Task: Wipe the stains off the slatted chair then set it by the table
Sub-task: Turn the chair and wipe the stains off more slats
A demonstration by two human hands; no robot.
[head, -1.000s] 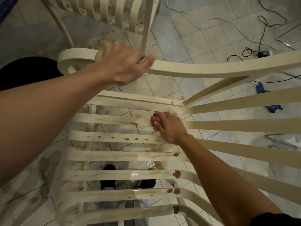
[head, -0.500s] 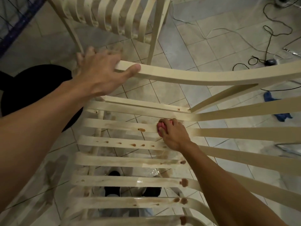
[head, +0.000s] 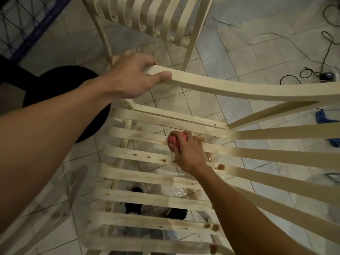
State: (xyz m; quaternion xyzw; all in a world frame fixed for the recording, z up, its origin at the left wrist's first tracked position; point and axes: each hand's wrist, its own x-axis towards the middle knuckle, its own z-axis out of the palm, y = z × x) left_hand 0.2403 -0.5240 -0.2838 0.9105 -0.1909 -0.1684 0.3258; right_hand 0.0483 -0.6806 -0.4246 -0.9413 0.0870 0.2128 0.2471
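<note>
The slatted chair [head: 276,155] is seen from above, filling the middle of the view and standing on a floor of pale, glossy square tiles [head: 230,48]. It is made of cream-painted wood: long flat slats that curve from seat into back, with open gaps between them. A broad armrest [head: 239,89] sweeps across the far side in a gentle arc.

The rounded end of that armrest is gripped by the left hand [head: 136,76], with the fingers curled over the top and the thumb laid along the near edge. A small pink wad [head: 173,139] (whether cloth or sponge cannot be told) is held in the curled fingers of the right hand [head: 189,153] and pressed onto the second seat slat from the far side.

Small brown stains [head: 162,160] are dotted in a row along the slat just nearer, to the left of the right hand. A larger brown blotch [head: 220,166] is seen just beside the wrist, and further spots [head: 211,226] lie on the slats nearer the person. Bare, knotty wood grain shows on several slats.

A second chair [head: 147,15] of the same slatted make stands just beyond. A round black shape [head: 60,100] is seen under the left forearm. Dark cables [head: 312,74] and a crumpled blue cloth [head: 323,118] lie on the tiles at the right.
</note>
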